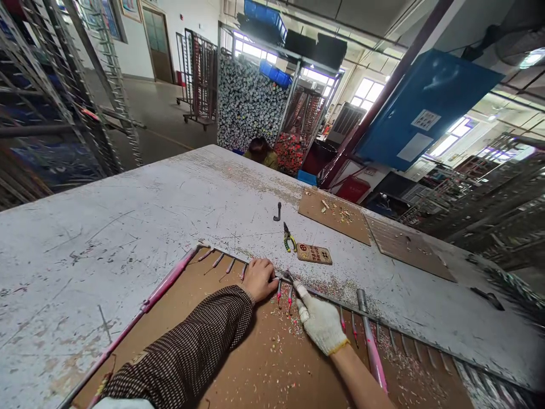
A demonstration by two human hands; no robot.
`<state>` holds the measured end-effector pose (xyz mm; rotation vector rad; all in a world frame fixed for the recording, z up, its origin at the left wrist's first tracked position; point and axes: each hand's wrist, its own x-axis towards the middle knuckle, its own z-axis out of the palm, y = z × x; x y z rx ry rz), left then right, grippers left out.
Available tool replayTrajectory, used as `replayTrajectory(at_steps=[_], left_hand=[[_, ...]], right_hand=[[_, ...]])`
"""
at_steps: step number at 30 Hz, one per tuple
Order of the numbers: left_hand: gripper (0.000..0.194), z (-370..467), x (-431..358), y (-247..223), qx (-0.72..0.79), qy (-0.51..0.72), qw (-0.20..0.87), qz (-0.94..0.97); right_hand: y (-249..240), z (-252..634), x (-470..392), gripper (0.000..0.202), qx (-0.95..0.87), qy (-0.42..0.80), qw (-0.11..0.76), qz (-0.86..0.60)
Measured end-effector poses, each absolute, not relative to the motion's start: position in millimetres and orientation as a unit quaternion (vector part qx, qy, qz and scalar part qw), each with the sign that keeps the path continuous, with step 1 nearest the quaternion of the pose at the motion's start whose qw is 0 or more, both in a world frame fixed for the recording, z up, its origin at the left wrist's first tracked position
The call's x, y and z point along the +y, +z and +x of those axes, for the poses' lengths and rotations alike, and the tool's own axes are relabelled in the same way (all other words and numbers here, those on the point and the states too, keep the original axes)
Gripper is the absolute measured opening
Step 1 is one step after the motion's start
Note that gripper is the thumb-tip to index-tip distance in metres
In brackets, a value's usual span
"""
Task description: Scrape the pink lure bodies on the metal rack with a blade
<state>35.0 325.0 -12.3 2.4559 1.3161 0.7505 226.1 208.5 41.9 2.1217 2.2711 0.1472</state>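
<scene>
A metal rack [336, 298] with a row of hooks, partly coated in pink, lies on a brown board [264, 363]. My bare left hand [259, 278] is closed around its long bar, among the hooks. Just to the right, my right hand [321, 321] in a white knitted glove grips a small dark metal tool [288, 276]. The tool's head rests at the bar; most of it is hidden under the fingers. Pink-coated hooks [290, 298] hang between my hands. Pink and pale flakes are scattered along the bar and over the board.
Beyond the bar lie pliers [289, 238] with yellow-green handles, a printed phone-sized case [314, 254] and a bent dark metal piece [277, 212]. Cardboard sheets [336, 218] carry scraps on the worn white table [149, 199]. A person [260, 152] is behind the table, near wheeled racks [200, 79].
</scene>
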Motion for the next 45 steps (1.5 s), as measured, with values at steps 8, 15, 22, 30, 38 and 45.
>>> replayTrajectory(at_steps=[8, 15, 22, 30, 38, 45], left_hand=[[0.015, 33.5, 320.0, -11.0, 0.421, 0.263, 0.061, 0.866], [0.019, 32.5, 320.2, -7.8, 0.412, 0.256, 0.077, 0.871], [0.017, 30.2, 322.3, -7.0, 0.404, 0.260, 0.128, 0.868], [0.014, 31.6, 320.0, -3.8, 0.409, 0.241, 0.123, 0.872], [0.013, 31.1, 320.1, -5.7, 0.402, 0.236, 0.132, 0.875], [0.018, 30.4, 320.3, -7.7, 0.422, 0.248, 0.132, 0.862]], right_hand=[[30.2, 225.8, 205.2, 0.053, 0.705, 0.009, 0.023, 0.709], [23.2, 232.7, 193.4, 0.047, 0.692, -0.012, -0.135, 0.709], [52.5, 234.3, 189.9, 0.049, 0.673, 0.086, -0.281, 0.679], [46.7, 229.8, 196.0, 0.050, 0.715, 0.068, -0.029, 0.695], [31.9, 222.0, 191.7, 0.047, 0.728, 0.073, -0.130, 0.669], [16.5, 237.2, 191.5, 0.046, 0.681, 0.035, -0.193, 0.706]])
